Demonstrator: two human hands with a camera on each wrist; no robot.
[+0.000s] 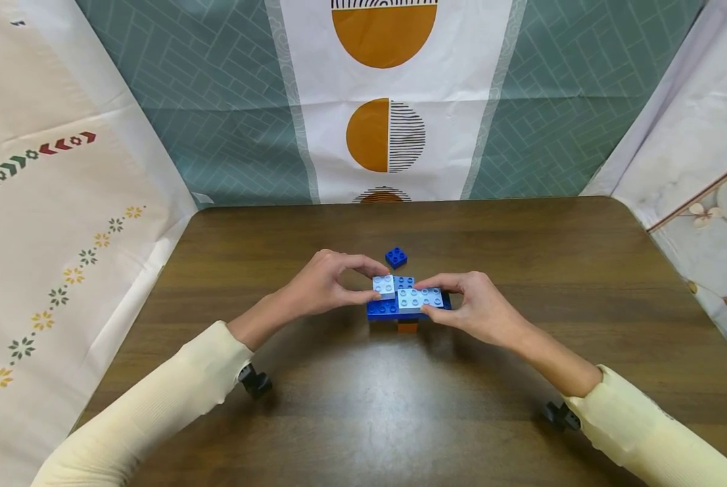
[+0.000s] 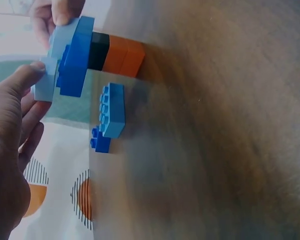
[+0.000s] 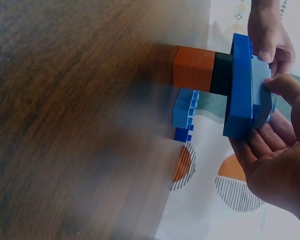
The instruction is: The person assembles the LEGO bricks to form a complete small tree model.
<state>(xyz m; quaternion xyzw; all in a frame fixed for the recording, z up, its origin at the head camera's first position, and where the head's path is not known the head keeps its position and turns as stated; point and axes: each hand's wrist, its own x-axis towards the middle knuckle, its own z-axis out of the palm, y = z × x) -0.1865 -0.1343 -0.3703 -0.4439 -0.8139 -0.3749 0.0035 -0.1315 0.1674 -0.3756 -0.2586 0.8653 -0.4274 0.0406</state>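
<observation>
My left hand [image 1: 326, 285] pinches a small light blue toy building brick [image 1: 383, 286] between thumb and fingers, at the left end of a long dark blue brick [image 1: 382, 308]. Whether its studs are engaged I cannot tell. A longer light blue brick [image 1: 420, 298] sits on the right part of the dark blue brick, with my right hand [image 1: 485, 310] gripping it at that end. Under the dark blue brick, the left wrist view shows a dark green or black brick [image 2: 98, 51] and orange bricks [image 2: 124, 56] forming a narrow upright column on the table.
Behind the column, a loose medium blue brick [image 2: 113, 110] lies on the wooden table [image 1: 387, 419]. Beyond it is a small dark blue brick [image 1: 396, 257]. A patterned cloth [image 1: 387, 81] hangs at the table's back edge, with more cloth at both sides.
</observation>
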